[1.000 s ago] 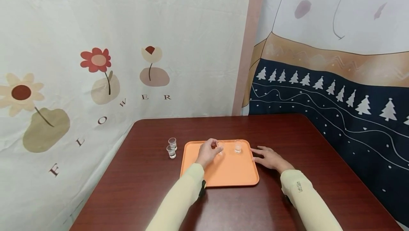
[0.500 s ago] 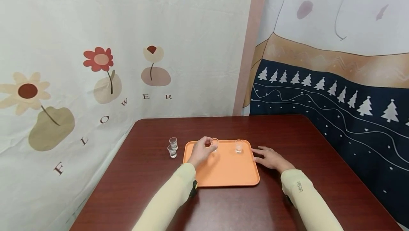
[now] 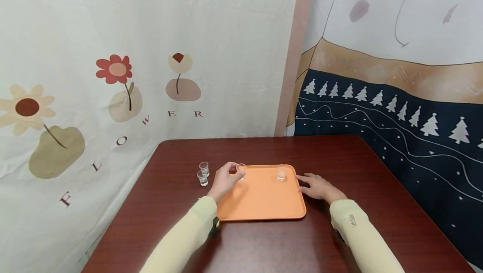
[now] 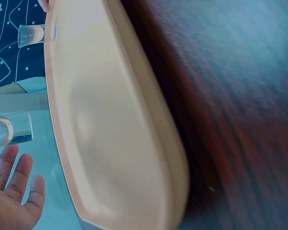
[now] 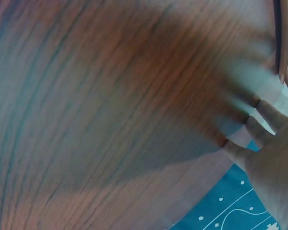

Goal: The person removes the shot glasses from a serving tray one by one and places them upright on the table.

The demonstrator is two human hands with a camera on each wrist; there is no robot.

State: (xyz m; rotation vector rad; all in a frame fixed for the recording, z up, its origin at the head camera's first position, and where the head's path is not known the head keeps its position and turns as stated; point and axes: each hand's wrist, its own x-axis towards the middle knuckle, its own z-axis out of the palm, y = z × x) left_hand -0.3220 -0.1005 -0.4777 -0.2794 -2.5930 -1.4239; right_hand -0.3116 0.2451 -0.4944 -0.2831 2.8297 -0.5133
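My left hand (image 3: 225,181) pinches a small clear shot glass (image 3: 242,172) between thumb and fingers, over the back left part of an orange tray (image 3: 266,201). In the left wrist view this glass is upright relative to the tray and seems raised off it. A second shot glass (image 3: 281,173) stands on the tray near its back right corner. My right hand (image 3: 320,187) rests on the table with fingers spread, fingertips by the tray's right edge; the right wrist view shows its straight fingers (image 5: 271,115).
Two more shot glasses, one behind (image 3: 204,168) and one in front (image 3: 202,178), stand close together on the dark red table (image 3: 271,245), left of the tray. Printed cloths (image 3: 234,55) hang behind the table and along its right side.
My left hand has moved left with the shot glass, from the tray's back middle to its back left. The right hand has stayed by the tray's right edge.
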